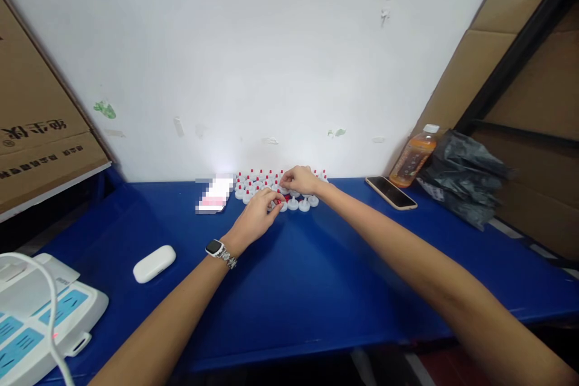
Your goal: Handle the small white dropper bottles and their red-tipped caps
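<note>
Several white nozzle caps with red tips stand upright in close rows by the wall. Nearer me on the right are white nozzle caps with bare tips. My left hand, with a watch on its wrist, is closed at the front of the group, its thumb and fingers around a white nozzle cap. Just beyond it, my right hand reaches over the caps with fingertips pinched together; what they hold is too small to make out. Small loose red tips show between the two hands.
On the blue table lie a lit phone, a white oval case and a power strip with a cable at left. At right are another phone, an orange drink bottle and a dark plastic bag.
</note>
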`<state>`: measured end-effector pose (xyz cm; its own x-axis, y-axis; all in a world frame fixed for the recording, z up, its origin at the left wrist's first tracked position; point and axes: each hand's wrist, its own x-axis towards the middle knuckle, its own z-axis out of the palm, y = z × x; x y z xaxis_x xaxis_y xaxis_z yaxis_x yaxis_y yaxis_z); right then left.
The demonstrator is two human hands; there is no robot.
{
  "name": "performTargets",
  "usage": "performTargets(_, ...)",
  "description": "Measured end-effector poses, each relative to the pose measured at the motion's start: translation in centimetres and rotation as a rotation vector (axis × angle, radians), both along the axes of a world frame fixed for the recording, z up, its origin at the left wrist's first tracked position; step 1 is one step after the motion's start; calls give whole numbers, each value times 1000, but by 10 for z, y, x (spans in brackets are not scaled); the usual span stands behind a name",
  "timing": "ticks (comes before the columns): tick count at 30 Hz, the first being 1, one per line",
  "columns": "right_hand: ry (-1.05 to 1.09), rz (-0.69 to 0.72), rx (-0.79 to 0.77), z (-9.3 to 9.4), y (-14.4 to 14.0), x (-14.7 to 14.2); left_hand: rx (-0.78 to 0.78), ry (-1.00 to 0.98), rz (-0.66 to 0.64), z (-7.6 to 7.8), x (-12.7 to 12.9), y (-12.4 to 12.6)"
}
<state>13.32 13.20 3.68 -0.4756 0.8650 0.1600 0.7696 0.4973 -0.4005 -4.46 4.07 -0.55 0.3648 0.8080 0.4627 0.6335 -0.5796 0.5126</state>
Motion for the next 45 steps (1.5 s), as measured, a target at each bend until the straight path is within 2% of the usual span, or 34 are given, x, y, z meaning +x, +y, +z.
performTargets(7,-90,-16,15,-4,5,-3,5,23,8,1,2,-3)
performTargets(11,-69,-28,34,-4,1,-3,9,30,12,0,-1,-1)
performTargets(16,176,-123,114,-2,-15,19,95,108,-2,10,1,16)
performTargets(22,454,-197,126,-22,-33,59,82,271,-21,30,19,40)
performTargets(27,518,-210,101,-27,-44,74,104,149,8,39,5,28)
performTargets(30,459,-158,127,-21,-51,63,128,45,78,37,-13,13)
performTargets(33,271,-75,140,-15,-52,39,102,-4,122,28,-26,1)
performTargets(39,-24,-69,132,-8,-34,-11,35,3,96,15,-38,-5)
performTargets(45,17,-92,136,1,-29,-21,20,-9,92,15,-44,-3)
